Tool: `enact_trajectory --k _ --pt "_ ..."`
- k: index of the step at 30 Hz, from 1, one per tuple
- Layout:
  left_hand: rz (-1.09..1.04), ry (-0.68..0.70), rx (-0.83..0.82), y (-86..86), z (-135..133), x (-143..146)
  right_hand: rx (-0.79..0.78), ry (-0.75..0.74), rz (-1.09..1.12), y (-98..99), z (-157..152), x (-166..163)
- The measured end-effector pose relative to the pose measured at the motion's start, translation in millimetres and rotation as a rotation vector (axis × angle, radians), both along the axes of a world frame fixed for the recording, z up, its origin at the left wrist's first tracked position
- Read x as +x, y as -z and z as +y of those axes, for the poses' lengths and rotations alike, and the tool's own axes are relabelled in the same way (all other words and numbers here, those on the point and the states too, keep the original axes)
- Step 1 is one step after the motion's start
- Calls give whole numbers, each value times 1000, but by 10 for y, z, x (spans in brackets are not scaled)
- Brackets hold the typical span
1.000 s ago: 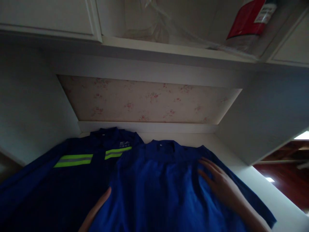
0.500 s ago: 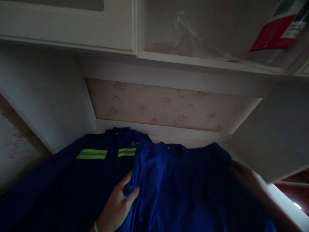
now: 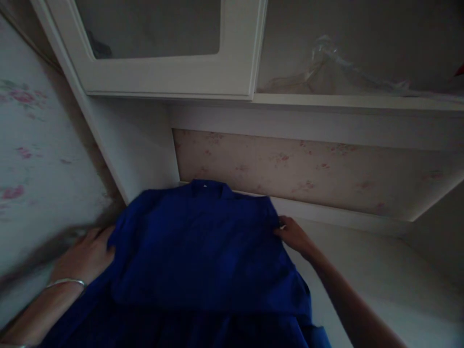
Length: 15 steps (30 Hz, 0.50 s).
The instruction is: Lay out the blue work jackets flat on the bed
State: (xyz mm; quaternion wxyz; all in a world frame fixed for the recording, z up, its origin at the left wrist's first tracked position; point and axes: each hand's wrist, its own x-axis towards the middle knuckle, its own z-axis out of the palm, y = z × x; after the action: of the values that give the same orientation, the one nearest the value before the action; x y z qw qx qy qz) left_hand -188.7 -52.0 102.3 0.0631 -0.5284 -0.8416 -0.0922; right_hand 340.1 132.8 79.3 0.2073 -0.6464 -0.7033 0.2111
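A plain blue work jacket is spread out in front of me, its collar toward the back wall. At its left shoulder, my left hand is closed on the fabric; a thin silver bangle circles that wrist. My right hand pinches the cloth at the right shoulder. More dark blue cloth shows below the jacket's lower fold, too dim to tell apart clearly. No reflective stripes are visible now.
The jacket lies on a white surface inside a white cabinet nook. A cabinet door with a glass pane and an open shelf holding clear plastic wrap hang above. Floral wallpaper covers the left wall.
The plain blue jacket has moved left over the jacket with yellow-green stripes, which is now covered. Both hands moved left with it, and my view has shifted left.
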Motion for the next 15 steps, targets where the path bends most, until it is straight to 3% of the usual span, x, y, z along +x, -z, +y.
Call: enact_trajectory --k 3,6,9,12,15 --pt "5 -1 -108 357 -9 -16 -35 -74 13 360 136 -501" --pt "-11 -46 -112 551 86 5 -9 -68 41 469 207 -718" --pt "5 -73 -89 625 197 -21 63 -104 116 342 161 -736" --pt "27 -59 -75 624 227 -40 77 -256 242 90 -121 -596" --pt "120 45 35 501 154 24 -160 -520 450 -170 -641 -321"
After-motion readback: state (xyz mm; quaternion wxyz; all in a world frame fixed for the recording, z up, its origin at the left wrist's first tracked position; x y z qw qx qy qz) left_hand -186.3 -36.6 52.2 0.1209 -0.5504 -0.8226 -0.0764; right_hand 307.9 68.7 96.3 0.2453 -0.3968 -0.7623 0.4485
